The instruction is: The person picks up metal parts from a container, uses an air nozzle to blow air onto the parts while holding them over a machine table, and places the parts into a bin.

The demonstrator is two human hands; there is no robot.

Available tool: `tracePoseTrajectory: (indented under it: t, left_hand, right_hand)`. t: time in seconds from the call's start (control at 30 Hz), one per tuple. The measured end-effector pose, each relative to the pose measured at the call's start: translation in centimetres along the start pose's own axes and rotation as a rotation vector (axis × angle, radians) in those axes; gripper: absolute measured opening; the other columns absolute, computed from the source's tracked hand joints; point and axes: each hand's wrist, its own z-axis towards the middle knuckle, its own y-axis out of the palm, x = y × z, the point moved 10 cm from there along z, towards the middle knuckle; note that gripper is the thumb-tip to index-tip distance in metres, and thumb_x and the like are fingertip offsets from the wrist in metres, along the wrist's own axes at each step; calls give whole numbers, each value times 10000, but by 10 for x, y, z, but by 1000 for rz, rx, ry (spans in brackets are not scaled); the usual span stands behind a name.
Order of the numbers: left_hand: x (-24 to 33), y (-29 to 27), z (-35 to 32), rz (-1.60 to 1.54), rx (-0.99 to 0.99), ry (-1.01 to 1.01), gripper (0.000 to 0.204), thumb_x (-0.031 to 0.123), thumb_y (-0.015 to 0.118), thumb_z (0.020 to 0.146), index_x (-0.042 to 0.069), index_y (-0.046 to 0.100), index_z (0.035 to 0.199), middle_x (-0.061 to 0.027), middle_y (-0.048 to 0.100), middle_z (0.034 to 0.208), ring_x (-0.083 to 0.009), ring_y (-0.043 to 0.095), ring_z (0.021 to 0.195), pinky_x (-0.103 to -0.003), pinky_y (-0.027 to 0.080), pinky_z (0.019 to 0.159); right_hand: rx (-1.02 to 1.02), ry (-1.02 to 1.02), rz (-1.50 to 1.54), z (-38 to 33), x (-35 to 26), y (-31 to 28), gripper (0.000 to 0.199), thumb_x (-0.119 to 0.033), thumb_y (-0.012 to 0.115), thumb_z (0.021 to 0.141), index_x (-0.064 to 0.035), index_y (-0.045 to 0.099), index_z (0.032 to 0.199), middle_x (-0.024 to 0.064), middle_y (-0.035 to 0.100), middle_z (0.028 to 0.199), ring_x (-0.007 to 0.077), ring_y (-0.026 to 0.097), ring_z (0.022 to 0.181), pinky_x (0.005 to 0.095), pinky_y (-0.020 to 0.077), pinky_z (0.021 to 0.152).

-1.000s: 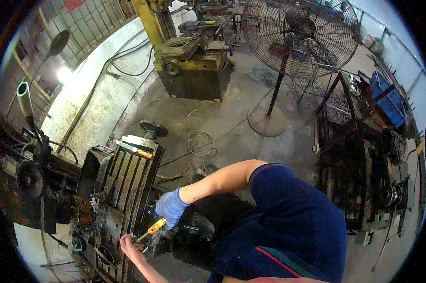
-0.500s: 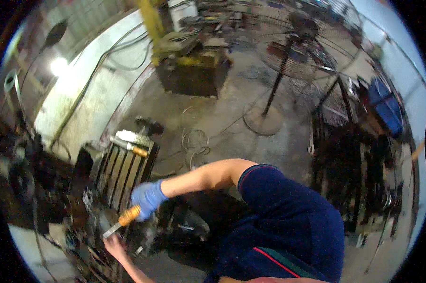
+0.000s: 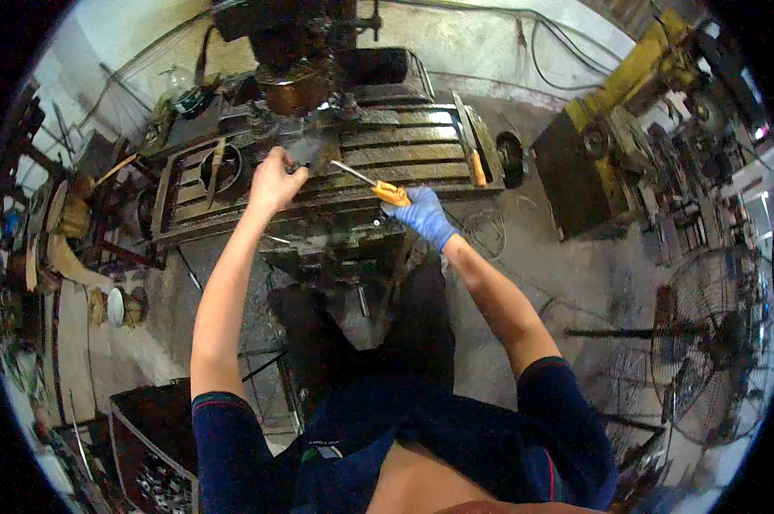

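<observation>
My right hand, in a blue glove, grips the orange handle of a screwdriver whose metal shaft points up-left over the slotted table of a milling machine. My bare left hand is closed on a small dark metal piece resting on that table, right at the screwdriver's tip. The machine's head hangs just above both hands.
A second orange-handled tool lies on the table's right end. A yellow machine stands to the right, a pedestal fan at lower right, a dark crate at lower left, cluttered shelves on the left.
The view has swung round so the milling table is now straight ahead at the top. Both hands have risen onto the table, the screwdriver still in the gloved right hand.
</observation>
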Motion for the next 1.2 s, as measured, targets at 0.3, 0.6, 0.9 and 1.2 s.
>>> tracePoseTrajectory:
  t: [0.3,0.6,0.9,1.2]
  left_hand:
    - [12,33,44,218,58,71,263,304,611,719,57,542,775,-175,620,732,-342,607,706,-441,479,637]
    - [1,47,63,135,1,153,183,173,634,728,45,558,836,-183,616,759,-352,594,760,-442,466,685]
    - [2,63,83,93,73,179,188,165,612,747,64,555,894,-176,617,765,-339,600,761,-446,467,672]
    - [-8,45,78,190,181,-62,323,265,636,740,43,508,936,-178,617,725,-347,616,683,-450,490,597]
  right_hand:
    - [95,87,-285,-33,-19,-25,392,-432,642,709,-84,671,889,143,645,828,281,625,776,317,478,703]
    - [57,190,-229,-89,21,-91,299,-284,667,749,-2,656,848,112,664,783,149,618,690,295,472,624]
    - [276,171,-182,-130,53,-148,229,-198,662,760,18,652,837,96,649,698,111,578,625,260,458,585]
    - [476,-287,-147,-81,-149,-232,134,-92,681,707,-16,655,815,28,583,664,73,500,606,228,432,566]
